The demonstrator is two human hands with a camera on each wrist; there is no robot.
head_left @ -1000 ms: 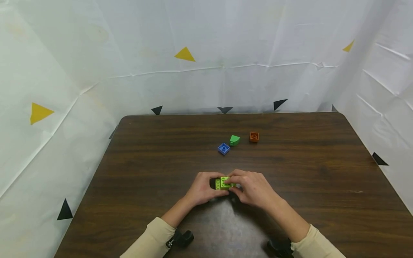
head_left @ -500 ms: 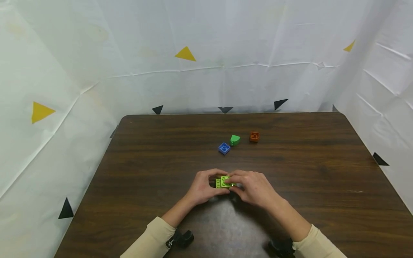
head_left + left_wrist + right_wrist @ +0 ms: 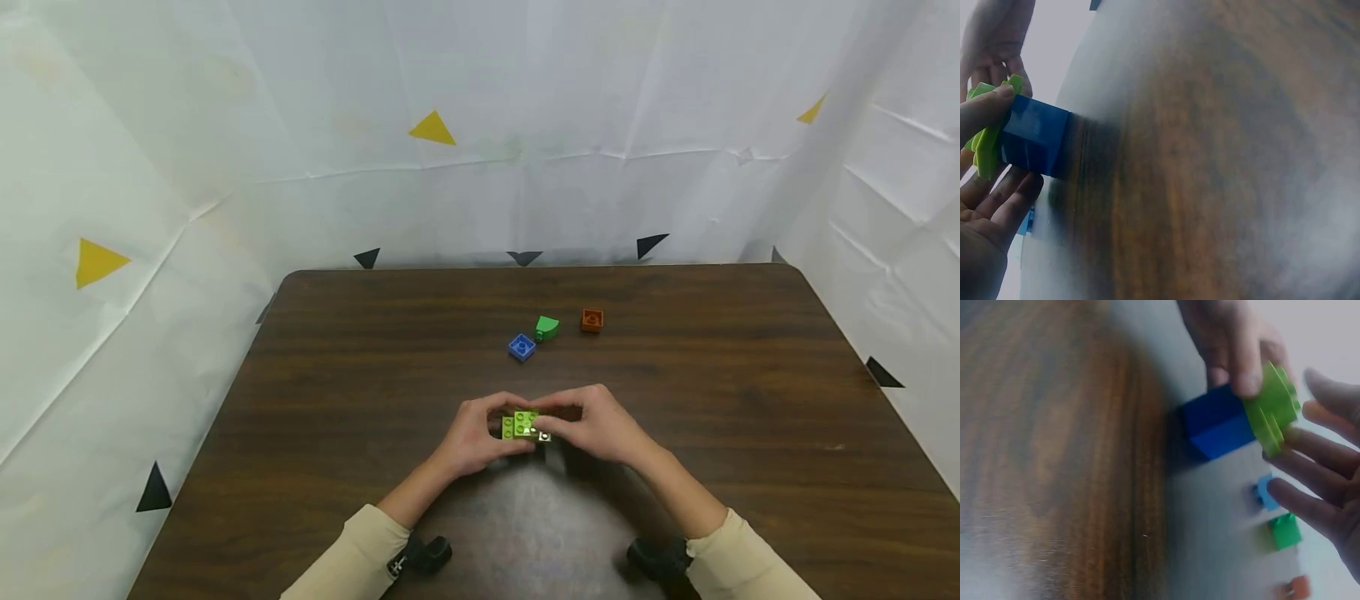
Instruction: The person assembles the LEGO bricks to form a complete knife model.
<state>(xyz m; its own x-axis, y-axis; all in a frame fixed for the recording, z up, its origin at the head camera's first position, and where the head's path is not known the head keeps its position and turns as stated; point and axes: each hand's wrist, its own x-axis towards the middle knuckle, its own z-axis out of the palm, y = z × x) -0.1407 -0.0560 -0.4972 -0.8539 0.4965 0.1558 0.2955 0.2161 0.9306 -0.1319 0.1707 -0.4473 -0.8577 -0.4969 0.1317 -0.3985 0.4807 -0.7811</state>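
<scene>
My left hand (image 3: 472,433) grips a small stack of toy building bricks, its thumb on one side and its fingers on the other. Lime-green bricks (image 3: 522,423) form the top of this stack. Beneath them is a blue block (image 3: 1219,422), hidden in the head view; whether it touches the table I cannot tell. Close at the right side, my right hand (image 3: 603,425) has its fingers spread, some touching or almost touching the lime-green bricks. In the right wrist view its thumb (image 3: 1335,394) stands apart from them.
Farther back on the brown wooden table (image 3: 375,358) lie a blue brick (image 3: 522,347), a bright green curved brick (image 3: 547,328) and a reddish-brown brick (image 3: 592,320). White sheeting (image 3: 480,200) with yellow and black triangles hangs behind the table and at its sides.
My right hand has loosened from the top of the lime-green bricks, its fingers straightening and shifting slightly up and right. The left hand keeps its grip in nearly the same place.
</scene>
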